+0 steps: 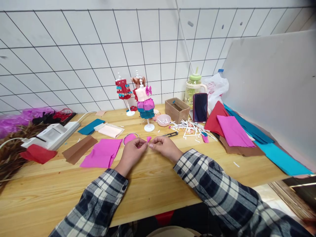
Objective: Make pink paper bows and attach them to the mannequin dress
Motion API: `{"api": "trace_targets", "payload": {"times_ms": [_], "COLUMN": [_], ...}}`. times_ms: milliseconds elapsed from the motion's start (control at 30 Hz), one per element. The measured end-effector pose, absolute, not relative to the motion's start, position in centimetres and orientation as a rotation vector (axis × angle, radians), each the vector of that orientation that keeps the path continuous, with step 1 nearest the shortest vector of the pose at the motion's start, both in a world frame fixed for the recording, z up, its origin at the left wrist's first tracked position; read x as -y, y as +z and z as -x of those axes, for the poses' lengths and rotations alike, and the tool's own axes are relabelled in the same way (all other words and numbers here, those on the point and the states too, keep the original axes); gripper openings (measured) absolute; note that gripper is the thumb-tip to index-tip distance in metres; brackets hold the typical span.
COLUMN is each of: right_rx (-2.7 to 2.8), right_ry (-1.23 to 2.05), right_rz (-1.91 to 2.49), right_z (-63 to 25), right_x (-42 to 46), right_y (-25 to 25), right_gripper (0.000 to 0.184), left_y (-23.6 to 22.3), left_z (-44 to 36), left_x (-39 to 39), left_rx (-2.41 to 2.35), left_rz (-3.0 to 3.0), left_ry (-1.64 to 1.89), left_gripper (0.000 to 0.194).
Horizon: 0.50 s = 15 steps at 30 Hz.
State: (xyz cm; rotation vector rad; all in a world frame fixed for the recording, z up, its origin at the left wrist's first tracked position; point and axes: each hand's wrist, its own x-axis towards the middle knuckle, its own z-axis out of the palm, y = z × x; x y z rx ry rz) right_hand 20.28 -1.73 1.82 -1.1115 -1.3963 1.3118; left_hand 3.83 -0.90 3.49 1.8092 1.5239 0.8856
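My left hand (131, 154) and my right hand (164, 147) meet over the wooden table (153, 187), fingertips pinched together on a small pink paper piece (148, 139). Both sleeves are plaid. Just behind the hands lie a ring of tape (130, 137) and small black scissors (170, 134). A pink paper sheet (102, 153) lies left of my left hand. Further back stand two small mannequins, one in a pink and teal paper dress (146, 104), one in a red dress (123, 89).
At the right lie red, pink, brown and teal paper sheets (234, 131), white paper scraps (190, 126), a phone (199, 107), a cardboard box (177, 110), a pink bowl (163, 119) and a green bottle (194, 86). On the left sit a white device (53, 133), brown paper (79, 148) and feathers (11, 148).
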Motion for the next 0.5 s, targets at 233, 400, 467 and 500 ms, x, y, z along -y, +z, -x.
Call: {"api": "trace_targets", "payload": {"times_ms": [233, 400, 467, 500], "right_rx": [1.313, 1.249, 1.217, 1.202], "right_ry": [1.277, 1.317, 1.342, 1.354], "right_rz": [1.165, 1.205, 1.203, 1.205], "right_z": [-19.92, -19.75, -19.71, -19.7], "right_x": [1.55, 1.77, 1.8, 1.8], "right_y": [1.12, 1.49, 1.65, 1.71], "right_gripper": [0.023, 0.022, 0.023, 0.023], "left_y": [3.89, 4.1, 4.11, 4.11], "left_z": [-4.52, -4.71, -4.7, -4.69], "left_x": [1.51, 1.67, 1.71, 1.73], "left_rx": [-1.518, -1.508, -1.494, -1.488], "left_rz": [-1.844, -1.851, -1.862, -1.87], "left_ry": [0.914, 0.93, 0.94, 0.943], "left_gripper": [0.021, 0.022, 0.023, 0.023]}}
